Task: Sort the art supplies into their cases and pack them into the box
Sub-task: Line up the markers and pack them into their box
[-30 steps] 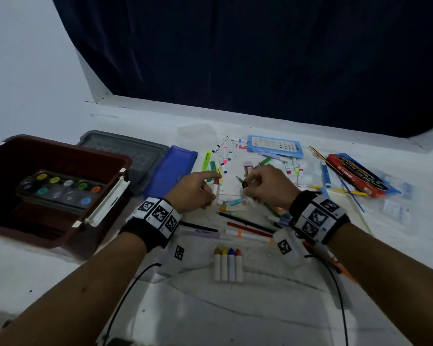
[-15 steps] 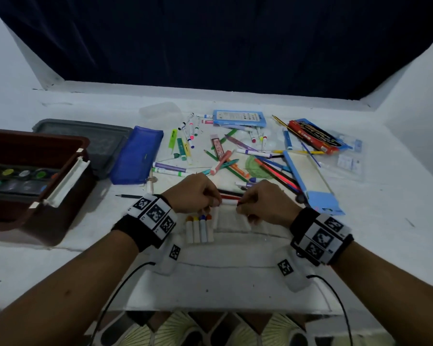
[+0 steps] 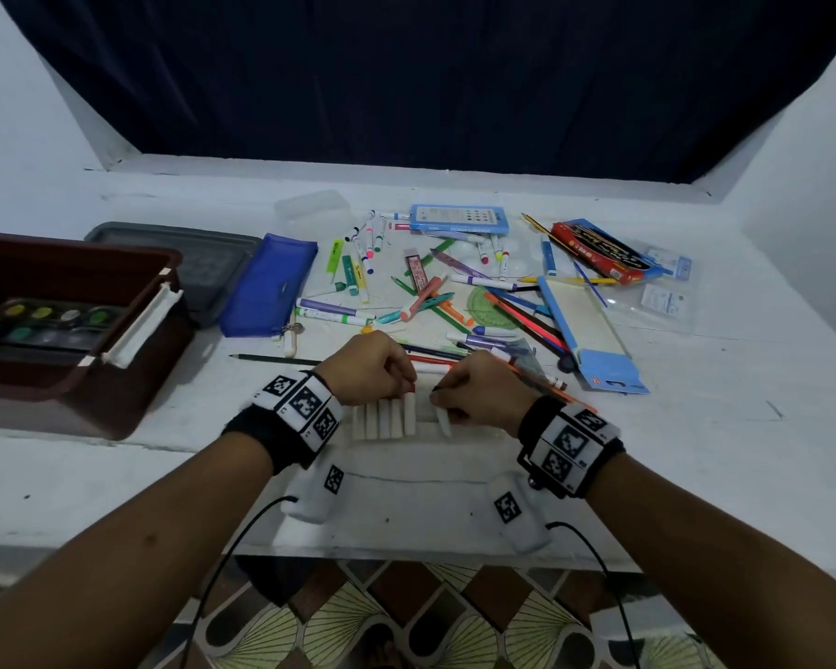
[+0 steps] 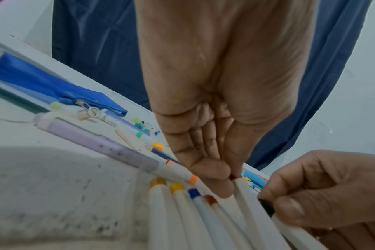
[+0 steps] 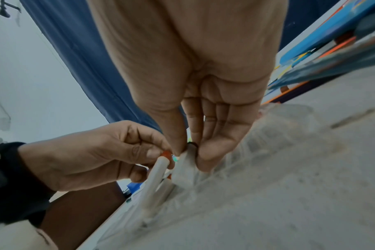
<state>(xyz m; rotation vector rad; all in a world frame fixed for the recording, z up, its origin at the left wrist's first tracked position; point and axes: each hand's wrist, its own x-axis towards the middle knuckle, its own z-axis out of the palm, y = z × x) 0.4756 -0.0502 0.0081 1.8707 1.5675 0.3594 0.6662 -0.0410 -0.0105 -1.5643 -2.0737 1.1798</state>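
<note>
1. Pinches, between thumb and forefinger of the left hand (image 3: 372,369), the coloured end of the red-tipped marker (image 3: 410,411). Holds it at the right end of the row of white markers (image 3: 380,420), just beside its neighbour. Probably done to seat it as the next in line.
2. Grips, at the fingertips of the right hand (image 3: 479,393), the black-tipped marker (image 3: 442,423). Keeps it tilted and just apart from the row, seemingly ready for the following slot.
3. Places the row near the front edge of the table (image 3: 696,451), between the two hands. Leaves the brown box (image 3: 68,379) well apart to the left, with only a paint palette (image 3: 44,321) visible inside. Suggests sorting is in hand and packing of the markers not yet begun.
4. From the head view, gives the whole layout:
   - the loose pile of pens (image 3: 430,301) beyond the hands;
   - the blue pouch (image 3: 271,287) beside a grey lid (image 3: 203,263).
   Hides both pinches under the knuckles.
5. From the left wrist view, shows the left hand (image 4: 203,118) closed on the red tip. Shows too the row's tips in orange-brown, yellow, blue and brown (image 4: 194,192), which the head view conceals.
6. From the right wrist view, reveals a clear ribbed tray (image 5: 257,143) under the markers, judged to be their case. Cannot be made out from the head view. Shows also the right hand (image 5: 193,84) nipping the black tip.
</note>
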